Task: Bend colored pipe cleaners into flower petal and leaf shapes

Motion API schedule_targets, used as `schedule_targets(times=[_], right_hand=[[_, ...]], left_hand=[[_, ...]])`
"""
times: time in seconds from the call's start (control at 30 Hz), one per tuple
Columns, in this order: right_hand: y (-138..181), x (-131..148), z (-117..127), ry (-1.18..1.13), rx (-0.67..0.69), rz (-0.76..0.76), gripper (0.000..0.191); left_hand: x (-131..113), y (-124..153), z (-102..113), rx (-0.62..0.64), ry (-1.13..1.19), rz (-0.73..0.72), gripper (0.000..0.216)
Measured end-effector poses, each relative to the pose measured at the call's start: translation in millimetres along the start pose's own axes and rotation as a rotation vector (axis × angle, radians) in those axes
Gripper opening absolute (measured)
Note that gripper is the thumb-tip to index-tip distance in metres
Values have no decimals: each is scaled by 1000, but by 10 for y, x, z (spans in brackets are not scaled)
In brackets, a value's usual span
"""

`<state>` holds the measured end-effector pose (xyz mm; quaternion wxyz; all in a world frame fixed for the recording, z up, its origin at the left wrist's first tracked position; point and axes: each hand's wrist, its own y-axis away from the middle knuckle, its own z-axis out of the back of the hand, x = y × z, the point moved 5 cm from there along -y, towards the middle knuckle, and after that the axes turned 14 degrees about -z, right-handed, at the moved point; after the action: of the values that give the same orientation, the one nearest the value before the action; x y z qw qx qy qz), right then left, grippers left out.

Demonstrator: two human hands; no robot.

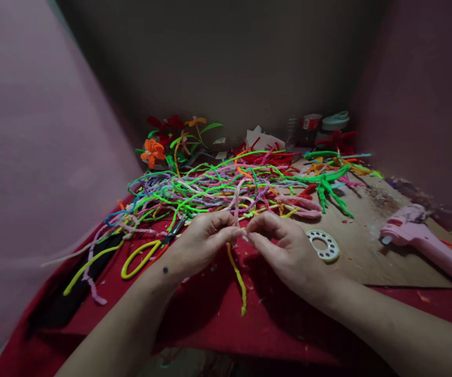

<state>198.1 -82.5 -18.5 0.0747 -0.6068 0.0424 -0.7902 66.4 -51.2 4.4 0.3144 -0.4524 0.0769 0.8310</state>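
My left hand and my right hand meet fingertip to fingertip above a red cloth. Both pinch pipe cleaners between closed fingers. A yellow pipe cleaner hangs down from the pinch toward me. A pink pipe cleaner rises from the pinch into the pile. Just beyond my hands lies a big tangled heap of pipe cleaners in green, purple, pink, yellow and red.
Scissors with yellow handles lie left of my hands. A white ring disc and a pink glue gun rest on the brown board at right. Pipe-cleaner flowers and jars stand at the back wall.
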Motion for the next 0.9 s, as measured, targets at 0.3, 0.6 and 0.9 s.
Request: schedule_targets(times=[0.3,0.6,0.9], right_hand=[[49,182,4,541,-98,411,20],[-6,70,-23,291,128,92,21],[-86,-141,-41,-131,241,-366,28]], left_hand=[[-14,22,-42,146,-38,-59,23],[-3,20,29,30,-43,-8,21],[-34,-15,82,-7,-46,-61,20]])
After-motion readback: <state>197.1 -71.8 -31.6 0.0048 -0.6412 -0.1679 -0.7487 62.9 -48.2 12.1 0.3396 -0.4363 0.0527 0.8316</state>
